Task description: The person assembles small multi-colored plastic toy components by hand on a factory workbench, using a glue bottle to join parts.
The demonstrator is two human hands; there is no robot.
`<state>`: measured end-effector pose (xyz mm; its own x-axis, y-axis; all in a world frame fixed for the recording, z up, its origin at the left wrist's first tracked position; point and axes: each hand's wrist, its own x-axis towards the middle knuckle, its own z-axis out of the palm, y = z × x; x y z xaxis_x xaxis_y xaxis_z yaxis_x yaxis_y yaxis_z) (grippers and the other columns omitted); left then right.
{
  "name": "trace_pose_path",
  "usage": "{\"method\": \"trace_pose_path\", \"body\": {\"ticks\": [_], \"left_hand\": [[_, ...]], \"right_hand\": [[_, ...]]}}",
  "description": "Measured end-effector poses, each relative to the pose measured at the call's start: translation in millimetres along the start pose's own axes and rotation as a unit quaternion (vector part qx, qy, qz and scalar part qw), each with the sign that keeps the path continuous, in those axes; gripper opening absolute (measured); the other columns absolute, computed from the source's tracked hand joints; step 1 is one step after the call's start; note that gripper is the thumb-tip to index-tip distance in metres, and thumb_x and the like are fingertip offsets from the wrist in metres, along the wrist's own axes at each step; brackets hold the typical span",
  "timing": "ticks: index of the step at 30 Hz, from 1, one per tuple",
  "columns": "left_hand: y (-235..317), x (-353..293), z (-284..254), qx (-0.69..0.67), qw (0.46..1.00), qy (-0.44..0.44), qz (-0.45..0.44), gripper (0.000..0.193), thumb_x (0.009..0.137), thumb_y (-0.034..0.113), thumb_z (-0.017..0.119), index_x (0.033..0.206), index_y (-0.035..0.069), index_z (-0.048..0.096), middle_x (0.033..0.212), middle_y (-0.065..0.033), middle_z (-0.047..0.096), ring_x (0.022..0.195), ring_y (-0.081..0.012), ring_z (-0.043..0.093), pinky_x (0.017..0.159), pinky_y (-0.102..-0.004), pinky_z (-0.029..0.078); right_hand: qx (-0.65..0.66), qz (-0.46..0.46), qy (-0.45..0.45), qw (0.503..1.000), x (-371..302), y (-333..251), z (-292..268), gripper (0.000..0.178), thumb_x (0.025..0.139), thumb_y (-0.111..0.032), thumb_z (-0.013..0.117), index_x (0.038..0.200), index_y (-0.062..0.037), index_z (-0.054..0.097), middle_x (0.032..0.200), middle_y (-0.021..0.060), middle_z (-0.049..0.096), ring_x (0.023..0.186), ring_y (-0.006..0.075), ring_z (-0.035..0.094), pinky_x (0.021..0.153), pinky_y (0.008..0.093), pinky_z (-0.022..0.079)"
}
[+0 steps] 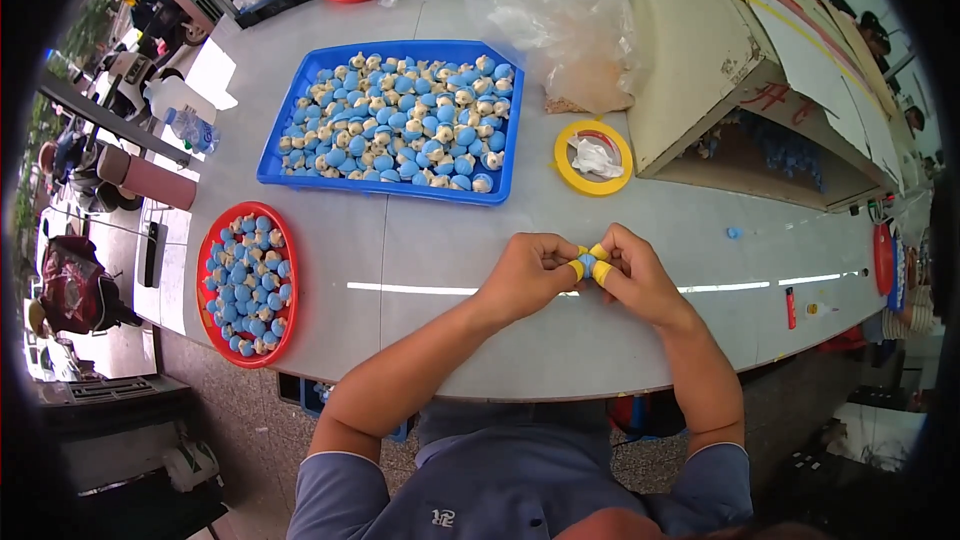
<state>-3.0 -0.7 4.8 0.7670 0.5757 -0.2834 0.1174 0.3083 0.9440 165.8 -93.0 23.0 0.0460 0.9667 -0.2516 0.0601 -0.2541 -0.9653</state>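
Observation:
Over the grey table (440, 340), near its front edge, my two hands meet. My left hand (530, 270) and my right hand (635, 270) pinch a small blue piece (588, 263) between thumbs and fingers. Yellow tape or caps wrap the fingertips of both hands. Most of the piece is hidden by the fingers. Beyond my left hand lies a blue tray (385, 192) full of small blue-and-cream pieces (400, 120). A red round tray (291, 270) at the left holds several more of the same kind.
A roll of yellow tape (565, 172) lies beyond my hands, a crumpled clear bag (550, 20) behind it. At the right stands a large open-fronted box (690, 130). A red marker-like stick (790, 308) and a small blue piece (734, 233) lie at the right. A pink bottle (150, 180) is far left.

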Motion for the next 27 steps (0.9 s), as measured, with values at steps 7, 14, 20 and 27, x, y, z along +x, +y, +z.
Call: {"method": "trace_pose_path", "body": {"ticks": [7, 14, 20, 27], "left_hand": [[-4.8, 2.9, -0.1, -0.012, 1.0, 0.001, -0.005, 0.02, 0.084, 0.001, 0.06, 0.1, -0.011, 0.062, 0.086, -0.0132, 0.068, 0.078, -0.0147, 0.068, 0.071, -0.0255, 0.055], [-4.7, 1.3, 0.1, -0.014, 1.0, 0.001, 0.0, 0.021, 0.082, 0.001, 0.06, 0.099, -0.011, 0.062, 0.083, -0.0121, 0.068, 0.074, -0.013, 0.066, 0.068, -0.0251, 0.053], [-4.1, 2.3, -1.6, -0.017, 1.0, -0.016, -0.002, 0.021, 0.084, 0.003, 0.059, 0.099, -0.011, 0.061, 0.083, -0.0119, 0.068, 0.075, -0.0134, 0.066, 0.068, -0.0254, 0.054], [-3.3, 1.4, -0.8, -0.072, 0.997, -0.001, -0.016, 0.027, 0.086, 0.004, 0.056, 0.109, -0.011, 0.056, 0.086, -0.0128, 0.067, 0.075, -0.0157, 0.068, 0.068, -0.0261, 0.055]], "right_hand": [[0.002, -0.011, 0.006, 1.0, 0.4, 1.9, -0.4, 0.009, 0.085, 0.0, 0.051, 0.089, -0.0045, 0.044, 0.079, 0.0017, 0.053, 0.063, 0.0043, 0.051, 0.052, 0.0213, 0.042], [0.013, 0.003, 0.009, 1.0, -0.4, -2.3, 1.1, 0.01, 0.085, 0.0, 0.052, 0.089, -0.0044, 0.044, 0.08, 0.0019, 0.054, 0.063, 0.0042, 0.051, 0.051, 0.0209, 0.042], [0.019, 0.005, 0.014, 1.0, -1.3, -3.5, 0.8, 0.008, 0.085, -0.002, 0.053, 0.088, -0.004, 0.045, 0.08, 0.002, 0.054, 0.063, 0.0039, 0.05, 0.05, 0.0209, 0.041], [0.03, 0.032, 0.032, 0.999, -1.1, -4.3, 2.8, 0.005, 0.088, -0.007, 0.053, 0.088, -0.0041, 0.049, 0.077, 0.0023, 0.056, 0.059, 0.0044, 0.049, 0.049, 0.0211, 0.041]]}}
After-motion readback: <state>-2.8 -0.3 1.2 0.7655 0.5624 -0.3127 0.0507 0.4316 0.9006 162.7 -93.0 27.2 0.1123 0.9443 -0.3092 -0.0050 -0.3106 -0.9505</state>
